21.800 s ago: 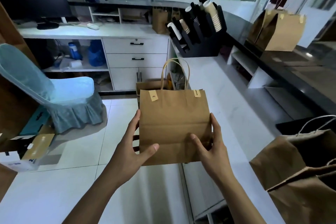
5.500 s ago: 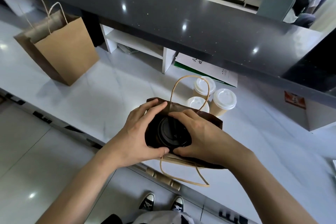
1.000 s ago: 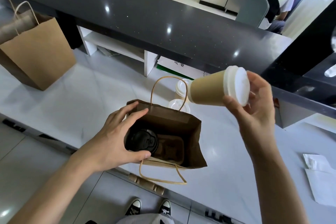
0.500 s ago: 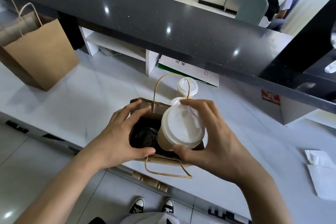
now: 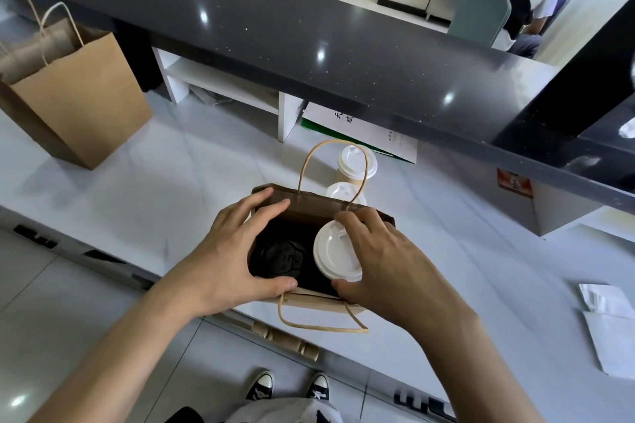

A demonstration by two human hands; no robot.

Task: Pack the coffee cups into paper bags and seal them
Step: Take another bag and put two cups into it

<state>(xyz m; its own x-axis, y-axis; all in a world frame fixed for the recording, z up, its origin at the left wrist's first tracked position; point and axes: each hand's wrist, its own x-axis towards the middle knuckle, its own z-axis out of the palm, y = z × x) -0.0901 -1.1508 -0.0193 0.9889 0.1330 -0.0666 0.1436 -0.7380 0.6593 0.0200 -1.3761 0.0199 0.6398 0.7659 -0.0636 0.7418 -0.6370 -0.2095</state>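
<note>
Kraft paper bag (image 5: 319, 299) at frame centre: your left hand (image 5: 237, 251) clasps its left wall, your right hand (image 5: 388, 261) pinches the white-lidded cup (image 5: 335, 256), upright inside. Two more cups (image 5: 355, 163) wait directly behind, nearer your right.

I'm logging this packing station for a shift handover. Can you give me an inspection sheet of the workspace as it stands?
Surface: white counter, under a dark raised ledge.
Job's things: open paper bag holding a black-lidded cup and a white-lidded cup; two more white-lidded cups stand behind it; second paper bag upright at far left.
Clutter: white papers at right; printed sheet under the ledge.
Grips: left hand holds the bag's left edge open; right hand grips the white-lidded cup by its lid rim.
Cables: nothing seen.
Surroundings: shelf unit; a seated person beyond the ledge.
</note>
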